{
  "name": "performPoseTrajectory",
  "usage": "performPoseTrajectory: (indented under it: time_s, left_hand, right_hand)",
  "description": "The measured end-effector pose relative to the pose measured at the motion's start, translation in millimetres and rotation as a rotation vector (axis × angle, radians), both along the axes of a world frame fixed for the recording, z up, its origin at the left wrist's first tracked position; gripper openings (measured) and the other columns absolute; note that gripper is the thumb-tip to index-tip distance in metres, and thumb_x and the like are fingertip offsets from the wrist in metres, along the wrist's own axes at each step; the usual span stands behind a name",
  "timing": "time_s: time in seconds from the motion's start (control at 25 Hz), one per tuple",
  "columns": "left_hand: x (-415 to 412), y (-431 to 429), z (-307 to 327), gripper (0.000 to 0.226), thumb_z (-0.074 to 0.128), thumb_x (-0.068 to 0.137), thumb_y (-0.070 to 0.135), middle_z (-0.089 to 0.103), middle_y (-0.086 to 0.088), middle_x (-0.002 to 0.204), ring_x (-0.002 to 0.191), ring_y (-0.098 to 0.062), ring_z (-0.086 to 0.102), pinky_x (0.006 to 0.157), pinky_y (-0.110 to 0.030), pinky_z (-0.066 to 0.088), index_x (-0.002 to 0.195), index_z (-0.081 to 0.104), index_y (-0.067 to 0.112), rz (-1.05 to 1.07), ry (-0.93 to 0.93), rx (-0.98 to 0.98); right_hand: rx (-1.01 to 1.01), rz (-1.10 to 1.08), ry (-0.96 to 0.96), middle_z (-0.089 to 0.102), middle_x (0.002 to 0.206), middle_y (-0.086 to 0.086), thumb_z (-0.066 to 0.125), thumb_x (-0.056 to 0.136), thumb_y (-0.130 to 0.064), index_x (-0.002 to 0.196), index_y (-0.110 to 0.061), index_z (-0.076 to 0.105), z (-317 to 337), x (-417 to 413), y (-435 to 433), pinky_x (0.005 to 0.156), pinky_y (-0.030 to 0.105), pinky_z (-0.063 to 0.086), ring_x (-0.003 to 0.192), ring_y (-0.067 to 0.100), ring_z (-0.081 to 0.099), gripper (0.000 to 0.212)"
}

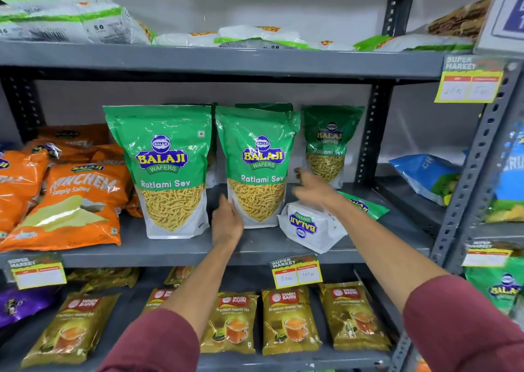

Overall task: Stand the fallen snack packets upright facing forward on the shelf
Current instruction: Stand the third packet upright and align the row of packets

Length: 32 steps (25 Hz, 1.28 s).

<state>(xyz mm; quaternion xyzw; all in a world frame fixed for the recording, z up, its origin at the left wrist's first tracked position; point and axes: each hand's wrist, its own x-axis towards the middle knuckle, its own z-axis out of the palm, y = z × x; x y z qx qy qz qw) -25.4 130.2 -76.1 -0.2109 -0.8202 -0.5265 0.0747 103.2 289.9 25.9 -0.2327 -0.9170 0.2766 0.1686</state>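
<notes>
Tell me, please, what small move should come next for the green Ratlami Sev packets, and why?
Probably bring the right hand down onto the fallen packet and stand it up. It lies flat on the shelf, logo upside down, while three green packets already stand facing forward. The left hand rests at the middle packet.

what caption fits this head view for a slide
Left hand steadies an upright Ratlami Sev packet while the right hand reaches over a fallen packet on the shelf.
</notes>
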Motion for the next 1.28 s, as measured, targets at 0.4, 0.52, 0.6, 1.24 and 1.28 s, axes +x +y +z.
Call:
performPoseTrajectory:
  time_s: [0.4,0.52,0.6,1.24,1.28]
  left_hand:
    - [92,37,24,0.043,0.039,0.104,0.025,0.056,-0.007,0.145,0.135,-0.021,0.051,0.113,-0.034,0.040,0.144,0.048,0.009,-0.321,0.812,0.032]
    - [99,82,60,0.036,0.033,0.103,0.032,0.069,-0.007,0.121,0.109,-0.026,0.066,0.095,-0.042,0.051,0.128,0.056,0.020,-0.409,0.504,-0.285]
    - [94,106,73,0.031,0.035,0.097,0.026,0.069,-0.011,0.114,0.106,-0.031,0.065,0.095,-0.043,0.050,0.109,0.063,0.019,-0.436,0.298,-0.512]
    - [95,141,64,0.058,0.059,0.088,0.009,0.061,-0.003,0.118,0.106,-0.020,0.059,0.092,-0.031,0.052,0.143,0.044,0.015,-0.389,-0.280,0.034]
    - [95,141,61,0.059,0.063,0.085,0.006,0.063,-0.001,0.115,0.099,-0.016,0.060,0.084,-0.027,0.052,0.141,0.046,0.017,-0.373,-0.253,0.116]
  right_hand:
    - [0.030,-0.502,0.021,0.062,0.121,0.022,0.046,0.095,-0.060,0.125,-0.002,0.052,-37,102,66,0.087,0.042,0.052,0.107,0.042,0.065,0.065]
    - [-0.235,-0.464,-0.029,0.068,0.095,0.013,0.045,0.089,-0.072,0.119,0.000,0.057,-51,106,60,0.052,0.028,0.056,0.061,0.023,0.073,0.078]
    - [-0.484,-0.403,0.062,0.071,0.091,0.014,0.054,0.085,-0.071,0.124,-0.002,0.052,-59,102,55,0.042,0.022,0.053,0.046,0.016,0.069,0.079]
    - [-0.427,-0.314,0.429,0.069,0.113,0.003,0.078,0.082,-0.019,0.113,-0.031,0.026,-58,88,92,0.084,0.034,0.051,0.096,0.019,0.065,0.062]
    - [-0.364,-0.300,0.455,0.070,0.106,-0.003,0.079,0.080,-0.016,0.113,-0.034,0.025,-57,88,93,0.087,0.037,0.051,0.097,0.019,0.066,0.067]
